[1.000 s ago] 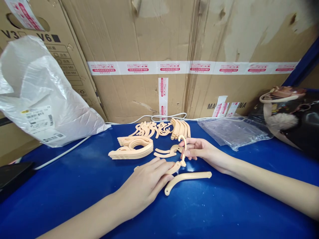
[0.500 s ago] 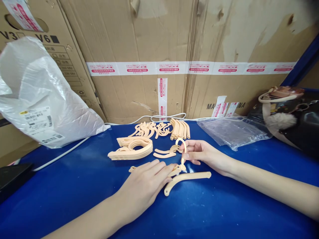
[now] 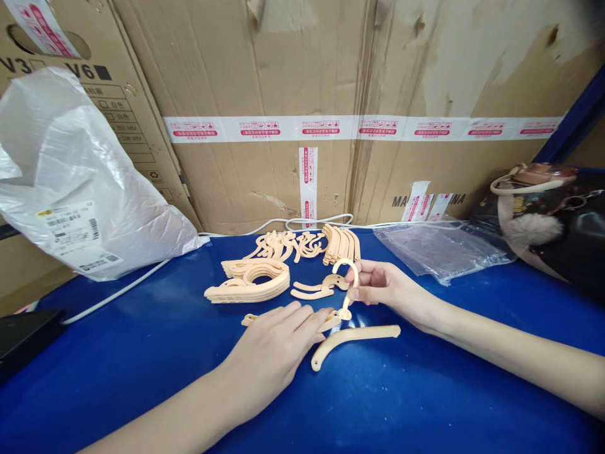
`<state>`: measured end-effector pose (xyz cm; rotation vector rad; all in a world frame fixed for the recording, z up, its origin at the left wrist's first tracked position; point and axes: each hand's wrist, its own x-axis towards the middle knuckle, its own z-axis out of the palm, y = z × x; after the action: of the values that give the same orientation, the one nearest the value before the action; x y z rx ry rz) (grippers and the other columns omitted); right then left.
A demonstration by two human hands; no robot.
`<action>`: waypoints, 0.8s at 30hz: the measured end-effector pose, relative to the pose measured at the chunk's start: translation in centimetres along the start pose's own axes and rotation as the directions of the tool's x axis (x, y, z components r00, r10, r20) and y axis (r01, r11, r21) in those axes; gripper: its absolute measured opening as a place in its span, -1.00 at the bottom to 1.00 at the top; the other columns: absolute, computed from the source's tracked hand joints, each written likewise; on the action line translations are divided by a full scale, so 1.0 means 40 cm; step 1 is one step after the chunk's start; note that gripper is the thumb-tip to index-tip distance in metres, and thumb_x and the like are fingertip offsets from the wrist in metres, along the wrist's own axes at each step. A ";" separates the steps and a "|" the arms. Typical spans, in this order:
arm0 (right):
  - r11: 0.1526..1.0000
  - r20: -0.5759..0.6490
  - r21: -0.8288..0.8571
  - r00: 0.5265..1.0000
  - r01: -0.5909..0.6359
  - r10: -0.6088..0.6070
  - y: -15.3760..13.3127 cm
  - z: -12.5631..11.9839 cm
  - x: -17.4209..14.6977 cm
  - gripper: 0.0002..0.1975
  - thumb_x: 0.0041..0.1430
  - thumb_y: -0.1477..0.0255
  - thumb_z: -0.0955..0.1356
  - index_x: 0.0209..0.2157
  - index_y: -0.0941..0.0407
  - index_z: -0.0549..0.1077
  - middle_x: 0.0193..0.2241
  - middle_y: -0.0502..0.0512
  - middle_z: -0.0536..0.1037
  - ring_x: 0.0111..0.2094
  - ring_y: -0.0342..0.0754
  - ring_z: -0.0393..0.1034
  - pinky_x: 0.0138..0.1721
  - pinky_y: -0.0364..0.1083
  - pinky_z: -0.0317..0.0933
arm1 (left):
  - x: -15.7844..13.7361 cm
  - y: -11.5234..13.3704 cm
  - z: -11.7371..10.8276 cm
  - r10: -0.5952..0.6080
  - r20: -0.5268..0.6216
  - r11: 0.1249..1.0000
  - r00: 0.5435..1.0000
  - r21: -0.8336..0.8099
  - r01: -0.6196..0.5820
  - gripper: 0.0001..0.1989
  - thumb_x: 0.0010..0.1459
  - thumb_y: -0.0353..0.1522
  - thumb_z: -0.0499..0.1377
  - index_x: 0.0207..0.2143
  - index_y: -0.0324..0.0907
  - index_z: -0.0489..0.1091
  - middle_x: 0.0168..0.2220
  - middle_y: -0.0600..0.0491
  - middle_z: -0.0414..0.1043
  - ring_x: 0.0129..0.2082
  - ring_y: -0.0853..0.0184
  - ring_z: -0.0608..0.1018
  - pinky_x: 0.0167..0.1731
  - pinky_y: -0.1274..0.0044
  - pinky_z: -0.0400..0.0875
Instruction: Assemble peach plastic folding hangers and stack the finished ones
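My right hand pinches a cream plastic hanger hook between thumb and fingers, its curve upward. The hook's lower end meets a cream hanger arm, which my left hand holds against the table. Most of that arm is hidden under my left fingers; its far end shows to their left. Whether hook and arm are joined I cannot tell. A loose curved hanger arm lies just in front of the hook. Behind my hands rests a two-pronged cream piece.
A stack of cream hanger parts sits behind my left hand. Farther back are a pile of hooks and a row of curved arms. A white parcel bag, a clear plastic bag and a dark bag flank the blue table.
The hook has turned in my right hand, so its open curve now faces left more broadly. My left hand stays almost in place on the hanger arm.
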<state>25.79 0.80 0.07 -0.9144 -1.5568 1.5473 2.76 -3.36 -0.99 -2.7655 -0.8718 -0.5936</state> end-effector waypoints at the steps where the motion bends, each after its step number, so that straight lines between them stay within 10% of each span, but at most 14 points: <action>1: 1.000 0.000 0.001 1.000 0.004 -0.004 0.001 -0.001 0.001 -0.77 -0.01 0.44 0.45 -0.32 0.13 0.37 -0.48 -0.05 0.49 -0.48 -0.20 0.33 -0.45 -0.19 0.10 | 0.000 0.000 0.000 0.000 -0.002 1.000 1.000 0.004 0.000 -0.64 0.37 -0.34 -0.18 0.03 -0.26 0.30 -0.27 -0.03 0.49 -0.30 0.27 0.53 -0.36 0.45 0.47; 24: 0.998 0.043 0.041 0.998 -0.053 0.051 0.004 0.007 0.004 -0.76 -0.01 0.39 0.46 -0.33 0.13 0.36 -0.51 -0.04 0.48 -0.57 -0.27 0.17 -0.62 -0.23 -0.12 | 0.000 0.003 0.003 0.020 -0.015 1.000 1.000 0.005 -0.019 -0.69 0.35 -0.40 -0.13 0.02 -0.23 0.30 -0.32 0.00 0.48 -0.36 0.29 0.52 -0.39 0.47 0.44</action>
<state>25.46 0.79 -0.10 -0.9106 -1.5344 1.6403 2.86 -3.42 -1.12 -2.7585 -0.8410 -0.6074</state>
